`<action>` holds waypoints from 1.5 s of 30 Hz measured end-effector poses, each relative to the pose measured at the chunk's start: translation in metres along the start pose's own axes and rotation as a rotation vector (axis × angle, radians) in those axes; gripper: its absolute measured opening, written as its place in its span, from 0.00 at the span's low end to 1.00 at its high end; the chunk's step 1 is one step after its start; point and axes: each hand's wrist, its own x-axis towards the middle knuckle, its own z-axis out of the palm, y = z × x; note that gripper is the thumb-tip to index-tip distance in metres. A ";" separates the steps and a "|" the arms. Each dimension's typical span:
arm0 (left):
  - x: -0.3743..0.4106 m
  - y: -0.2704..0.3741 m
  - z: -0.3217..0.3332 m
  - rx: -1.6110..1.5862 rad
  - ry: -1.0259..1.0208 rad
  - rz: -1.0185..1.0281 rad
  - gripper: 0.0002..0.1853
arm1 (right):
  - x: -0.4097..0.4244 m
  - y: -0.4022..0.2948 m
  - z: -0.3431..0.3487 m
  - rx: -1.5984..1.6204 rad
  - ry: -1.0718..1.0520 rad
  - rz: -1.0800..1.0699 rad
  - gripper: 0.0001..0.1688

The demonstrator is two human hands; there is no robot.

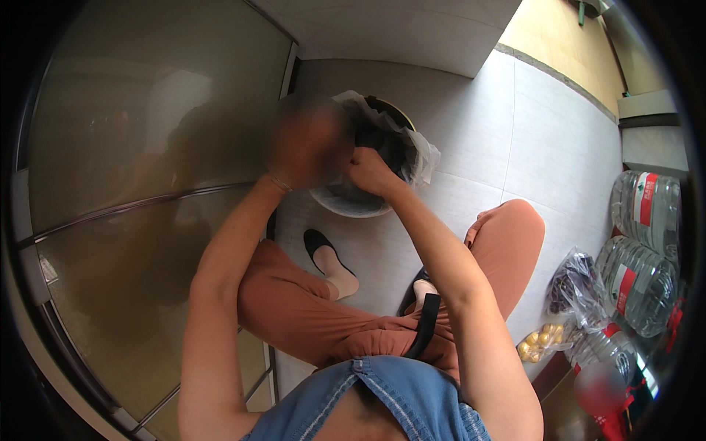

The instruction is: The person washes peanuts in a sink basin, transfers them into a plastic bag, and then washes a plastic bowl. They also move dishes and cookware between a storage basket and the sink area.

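Observation:
A round bin (408, 113) lined with a whitish plastic bag (427, 154) stands on the floor before me. Its dark inside shows partly. My left hand (309, 143) is over the bin's left side, with a bracelet at the wrist. A blurred patch covers this hand, so its fingers and anything in them are hidden. Curled fingers show on my right hand (372, 171), held above the bin's near part and close to the left hand. Its fingertips run into the blur, and I cannot tell whether they hold anything.
Glossy cabinet doors (138, 127) rise on the left. Several large water bottles (642, 281) line the right side, beside a plastic bag with dark contents (576, 286) and a bag of yellow round items (540, 342). A pale wall corner (397, 33) juts out beyond the bin.

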 end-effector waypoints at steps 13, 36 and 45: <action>-0.005 -0.011 -0.017 -0.141 0.045 -0.172 0.38 | -0.010 0.022 -0.018 -0.630 0.175 -0.163 0.14; -0.020 -0.003 -0.072 -1.376 -0.138 -0.495 0.49 | -0.035 -0.038 -0.034 -0.382 0.457 -0.426 0.27; -0.019 -0.005 -0.069 -1.210 -0.270 -0.493 0.48 | -0.044 -0.075 -0.021 -0.560 0.288 -0.922 0.21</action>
